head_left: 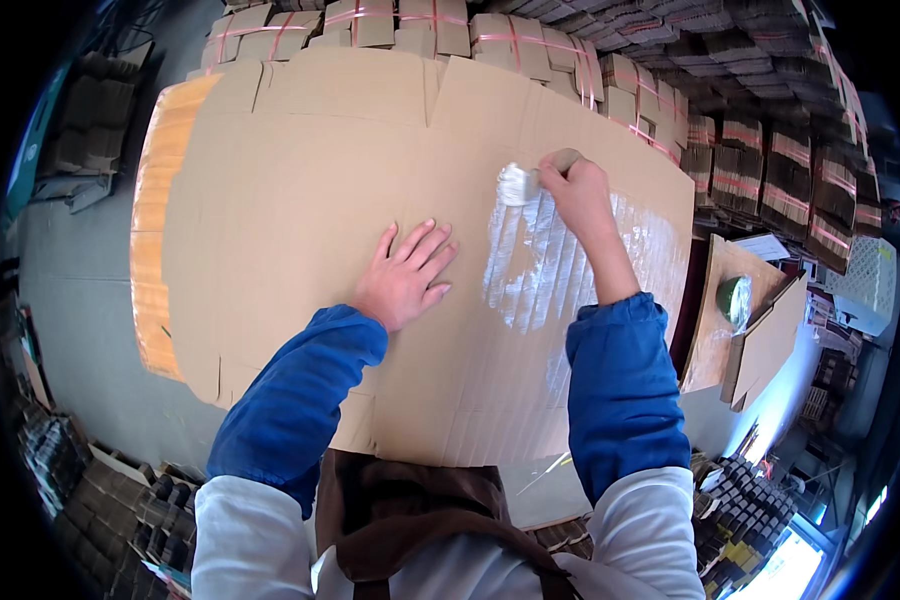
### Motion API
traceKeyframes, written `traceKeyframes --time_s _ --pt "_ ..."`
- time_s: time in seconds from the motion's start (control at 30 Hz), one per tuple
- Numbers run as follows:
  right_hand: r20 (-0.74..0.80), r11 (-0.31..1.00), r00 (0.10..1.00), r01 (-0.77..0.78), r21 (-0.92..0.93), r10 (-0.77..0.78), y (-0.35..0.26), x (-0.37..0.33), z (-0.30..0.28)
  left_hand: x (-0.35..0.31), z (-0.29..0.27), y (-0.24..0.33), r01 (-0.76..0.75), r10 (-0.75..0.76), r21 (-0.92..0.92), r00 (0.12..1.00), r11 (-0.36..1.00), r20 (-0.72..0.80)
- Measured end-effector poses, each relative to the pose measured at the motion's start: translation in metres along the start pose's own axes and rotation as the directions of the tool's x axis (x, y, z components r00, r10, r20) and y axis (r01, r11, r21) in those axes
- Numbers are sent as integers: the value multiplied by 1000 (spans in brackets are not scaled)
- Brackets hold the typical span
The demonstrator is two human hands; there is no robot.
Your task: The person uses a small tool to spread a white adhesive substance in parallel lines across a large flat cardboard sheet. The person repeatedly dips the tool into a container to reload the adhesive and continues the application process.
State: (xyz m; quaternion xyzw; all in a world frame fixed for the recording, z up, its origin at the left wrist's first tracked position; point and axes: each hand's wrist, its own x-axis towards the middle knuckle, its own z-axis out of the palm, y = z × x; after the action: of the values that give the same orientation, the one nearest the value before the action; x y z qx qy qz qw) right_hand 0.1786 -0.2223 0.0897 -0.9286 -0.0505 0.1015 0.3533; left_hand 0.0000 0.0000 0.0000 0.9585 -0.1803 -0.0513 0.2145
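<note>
A large flat sheet of brown cardboard [300, 210] lies in front of me, with creases and slots along its edges. My left hand [405, 275] rests palm down near its middle, fingers spread, holding nothing. Toward the far right of the sheet, my right hand [577, 190] is closed around the handle of a brush. The brush's head [516, 185] is coated in wet white paste and touches the cardboard. Streaks of shiny white paste [540, 260] spread below and to the right of it, with bare patches between them.
An orange-brown wooden tabletop [155, 230] shows past the sheet's left edge. Bundles of cardboard tied with pink strap [370, 25] stand along the far side. At right, a green bowl [732, 298] with white paste on it sits on a board [708, 345]. More cardboard stacks [110, 510] stand lower left.
</note>
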Motion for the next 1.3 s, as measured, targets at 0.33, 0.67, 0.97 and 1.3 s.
traceKeyframes --time_s 0.33,0.67,0.97,1.3 --pt "19 993 1000 9 -115 -7 4 36 -8 0 -1 -1 21 -20 -32 1000 999 24" --pt "70 990 997 18 -137 -9 -14 47 -9 0 -7 -8 21 -20 -19 999 1000 30" --pt "-16 995 996 90 -34 -91 -20 22 -9 5 -2 -4 8 -8 -1 999 1000 32" --pt "-11 967 973 231 105 -231 3 -66 28 -6 22 -33 -115 108 -21 971 993 -215"
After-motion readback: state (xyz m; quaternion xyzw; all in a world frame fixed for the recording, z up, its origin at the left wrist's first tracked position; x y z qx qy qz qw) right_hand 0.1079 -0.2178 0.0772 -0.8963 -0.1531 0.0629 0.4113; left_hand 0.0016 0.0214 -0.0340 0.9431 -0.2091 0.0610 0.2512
